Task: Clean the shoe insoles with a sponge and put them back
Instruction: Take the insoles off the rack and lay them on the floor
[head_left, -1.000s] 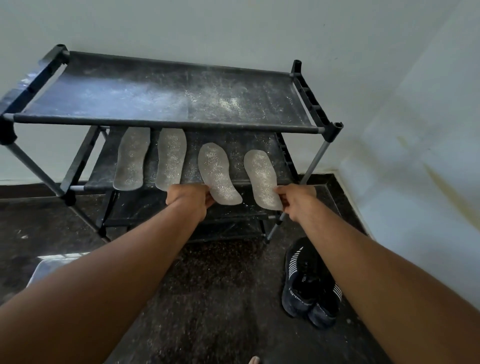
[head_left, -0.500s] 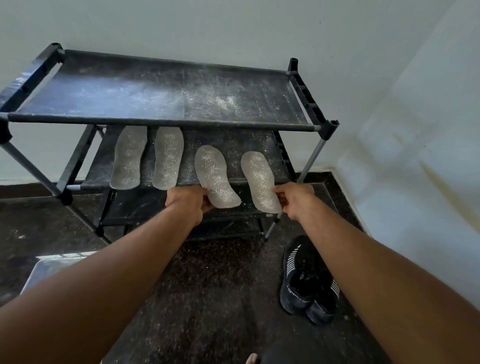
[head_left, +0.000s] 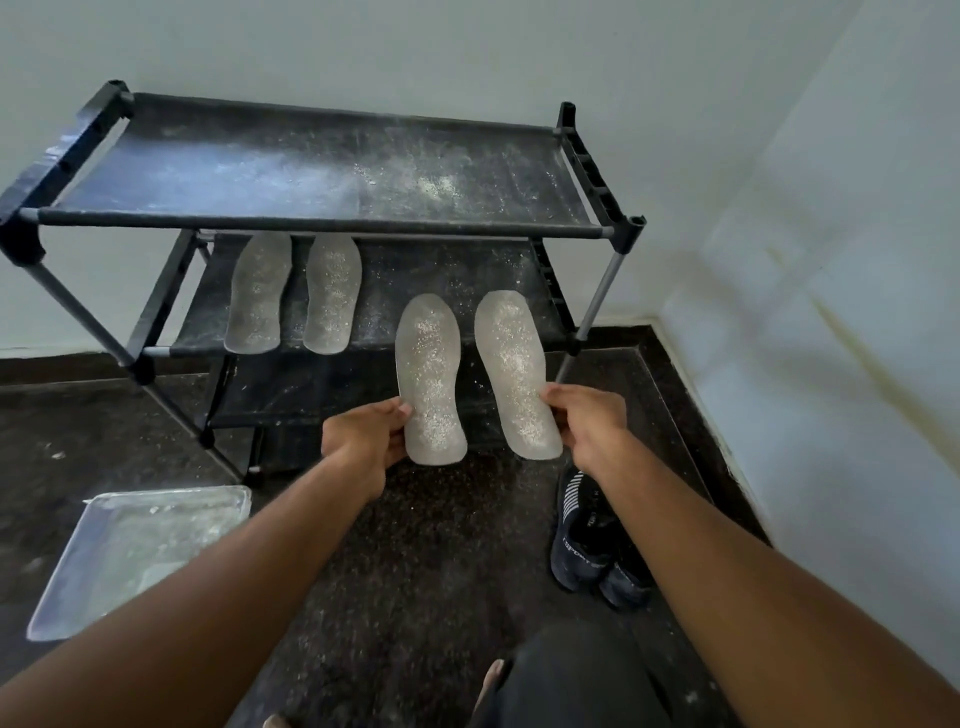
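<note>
Head view, left hand (head_left: 363, 441) fingers pinching dusty grey insole (head_left: 428, 379), right hand (head_left: 589, 421) fingers pinching its speckled twin (head_left: 514, 374)

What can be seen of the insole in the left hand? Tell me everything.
The left-held insole is a pale grey, foot-shaped sheet, thin and apparently foam, speckled with whitish powder. It points toe-up toward the shoe rack, lifted off the shelves. The left hand pinches its heel-end edge; nothing else touches it. Its twin sits close beside it.
</note>
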